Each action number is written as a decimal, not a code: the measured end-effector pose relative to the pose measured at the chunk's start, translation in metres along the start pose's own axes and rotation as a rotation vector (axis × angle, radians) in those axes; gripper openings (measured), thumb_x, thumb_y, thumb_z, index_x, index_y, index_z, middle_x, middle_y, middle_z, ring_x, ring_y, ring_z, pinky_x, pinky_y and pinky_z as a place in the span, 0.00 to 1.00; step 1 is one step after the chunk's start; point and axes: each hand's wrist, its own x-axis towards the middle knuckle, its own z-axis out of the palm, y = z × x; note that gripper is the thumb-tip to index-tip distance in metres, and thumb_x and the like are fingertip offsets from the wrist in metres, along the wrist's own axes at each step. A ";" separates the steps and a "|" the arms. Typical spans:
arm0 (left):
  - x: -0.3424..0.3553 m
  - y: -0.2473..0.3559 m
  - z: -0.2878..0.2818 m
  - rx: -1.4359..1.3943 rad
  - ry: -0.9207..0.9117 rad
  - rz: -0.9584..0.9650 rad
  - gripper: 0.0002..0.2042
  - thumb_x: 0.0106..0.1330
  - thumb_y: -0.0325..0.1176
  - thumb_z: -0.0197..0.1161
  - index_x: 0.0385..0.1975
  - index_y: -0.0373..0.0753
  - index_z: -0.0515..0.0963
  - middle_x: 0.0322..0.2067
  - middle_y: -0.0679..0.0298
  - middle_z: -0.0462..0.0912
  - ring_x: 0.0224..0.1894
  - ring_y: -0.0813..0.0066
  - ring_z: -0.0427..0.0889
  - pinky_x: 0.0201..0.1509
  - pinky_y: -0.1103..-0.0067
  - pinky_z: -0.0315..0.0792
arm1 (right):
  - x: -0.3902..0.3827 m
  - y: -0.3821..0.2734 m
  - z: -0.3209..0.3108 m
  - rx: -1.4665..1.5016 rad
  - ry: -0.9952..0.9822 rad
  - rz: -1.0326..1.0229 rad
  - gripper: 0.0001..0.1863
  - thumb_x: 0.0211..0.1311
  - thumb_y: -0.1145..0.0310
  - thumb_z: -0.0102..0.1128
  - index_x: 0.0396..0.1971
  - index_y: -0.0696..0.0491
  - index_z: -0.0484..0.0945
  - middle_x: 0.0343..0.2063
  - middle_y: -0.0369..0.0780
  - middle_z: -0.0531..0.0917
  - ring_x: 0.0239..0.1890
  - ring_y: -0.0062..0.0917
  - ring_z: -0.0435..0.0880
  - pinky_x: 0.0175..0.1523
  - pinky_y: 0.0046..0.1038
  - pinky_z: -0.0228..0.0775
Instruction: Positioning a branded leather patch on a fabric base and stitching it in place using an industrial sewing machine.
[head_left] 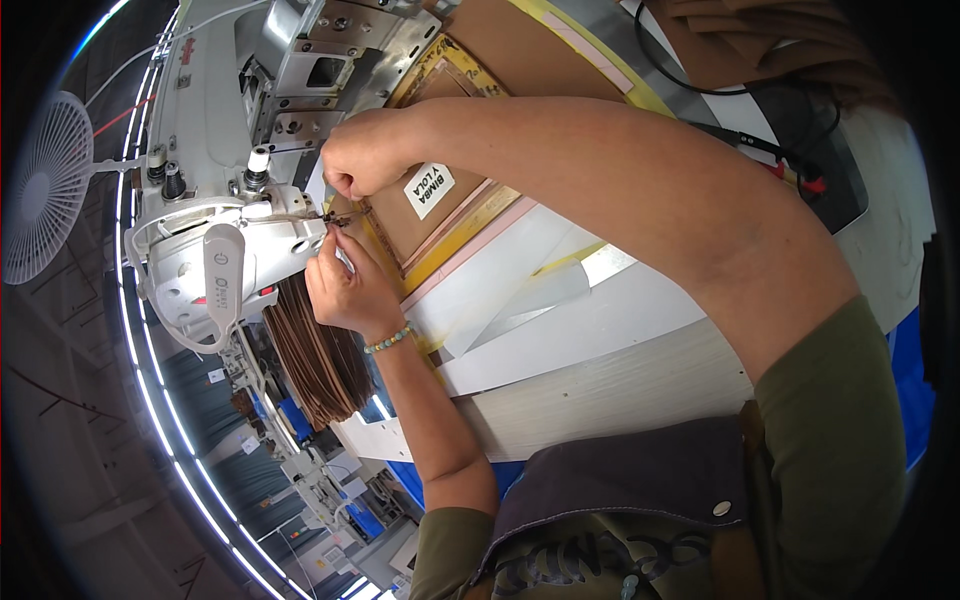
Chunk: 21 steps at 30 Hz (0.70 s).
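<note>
My right hand (362, 152) reaches across from the right and pinches a thin dark thread (318, 216) at the needle area of a white industrial sewing machine (205, 150). Just below it, my left hand (345, 285), with a beaded bracelet on the wrist, has its fingertips pinched together on the same thread by the needle. What exactly sits between the fingers is too small to tell. Under both hands lies a brown template board (455, 215) edged with yellow tape and carrying a white label.
A stack of brown curved pieces (320, 355) lies beside the machine head under my left hand. The white table (600, 340) holds pale strips and tape. A black cable with red connectors (790, 165) lies at the far right. A white fan (45, 190) stands left.
</note>
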 end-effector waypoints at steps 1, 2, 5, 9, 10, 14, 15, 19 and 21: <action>0.000 0.000 0.000 0.001 0.000 0.001 0.03 0.61 0.24 0.72 0.33 0.39 0.87 0.17 0.68 0.68 0.19 0.73 0.69 0.22 0.74 0.64 | 0.000 -0.001 0.000 -0.001 0.001 0.000 0.07 0.52 0.68 0.69 0.33 0.47 0.90 0.34 0.40 0.90 0.40 0.34 0.89 0.45 0.38 0.78; 0.001 0.000 0.001 0.015 0.008 0.008 0.03 0.61 0.24 0.72 0.32 0.39 0.86 0.17 0.68 0.68 0.19 0.73 0.69 0.22 0.74 0.64 | -0.001 -0.001 0.001 0.000 0.001 -0.001 0.07 0.52 0.68 0.69 0.33 0.47 0.90 0.34 0.40 0.90 0.40 0.34 0.89 0.45 0.38 0.78; 0.002 0.000 0.002 0.024 0.009 0.008 0.03 0.60 0.24 0.72 0.31 0.39 0.85 0.17 0.68 0.67 0.19 0.73 0.68 0.22 0.74 0.64 | -0.004 0.000 0.004 -0.010 0.085 -0.038 0.05 0.53 0.71 0.66 0.28 0.49 0.89 0.28 0.38 0.89 0.34 0.33 0.88 0.40 0.37 0.78; 0.002 0.000 0.002 0.030 0.000 0.004 0.03 0.60 0.24 0.72 0.31 0.39 0.85 0.17 0.68 0.68 0.19 0.74 0.68 0.22 0.74 0.64 | -0.002 0.001 0.004 -0.016 0.075 -0.045 0.05 0.53 0.70 0.66 0.28 0.49 0.89 0.28 0.38 0.89 0.34 0.33 0.89 0.40 0.37 0.78; 0.002 0.000 0.002 0.030 0.000 0.004 0.03 0.60 0.24 0.72 0.31 0.39 0.85 0.17 0.68 0.68 0.19 0.74 0.68 0.22 0.74 0.64 | -0.002 0.001 0.004 -0.018 0.071 -0.042 0.05 0.53 0.70 0.66 0.28 0.49 0.89 0.28 0.38 0.89 0.34 0.33 0.89 0.40 0.37 0.78; 0.002 0.001 0.002 0.023 0.009 0.000 0.03 0.60 0.24 0.72 0.31 0.39 0.85 0.17 0.68 0.68 0.18 0.73 0.67 0.22 0.74 0.63 | -0.002 0.000 0.004 -0.018 0.068 -0.038 0.05 0.52 0.70 0.66 0.28 0.49 0.89 0.28 0.38 0.89 0.34 0.33 0.89 0.40 0.37 0.78; 0.002 0.001 0.002 0.017 0.016 -0.002 0.03 0.60 0.24 0.72 0.31 0.39 0.85 0.17 0.68 0.68 0.18 0.73 0.67 0.22 0.74 0.63 | -0.002 0.000 0.003 -0.022 0.065 -0.034 0.05 0.52 0.70 0.67 0.28 0.49 0.89 0.28 0.38 0.89 0.34 0.33 0.89 0.40 0.37 0.78; 0.002 0.001 0.003 -0.003 0.027 -0.006 0.03 0.60 0.24 0.72 0.31 0.39 0.86 0.17 0.68 0.67 0.18 0.73 0.67 0.21 0.74 0.63 | -0.002 -0.001 0.003 -0.027 0.055 -0.025 0.05 0.53 0.70 0.67 0.28 0.48 0.89 0.29 0.37 0.90 0.34 0.32 0.89 0.40 0.37 0.78; 0.003 0.000 0.003 -0.009 0.003 0.012 0.02 0.60 0.24 0.72 0.30 0.38 0.85 0.17 0.67 0.67 0.17 0.73 0.66 0.21 0.74 0.63 | -0.003 -0.001 0.002 -0.026 0.053 -0.023 0.05 0.53 0.69 0.67 0.28 0.48 0.89 0.29 0.38 0.90 0.34 0.32 0.89 0.40 0.36 0.78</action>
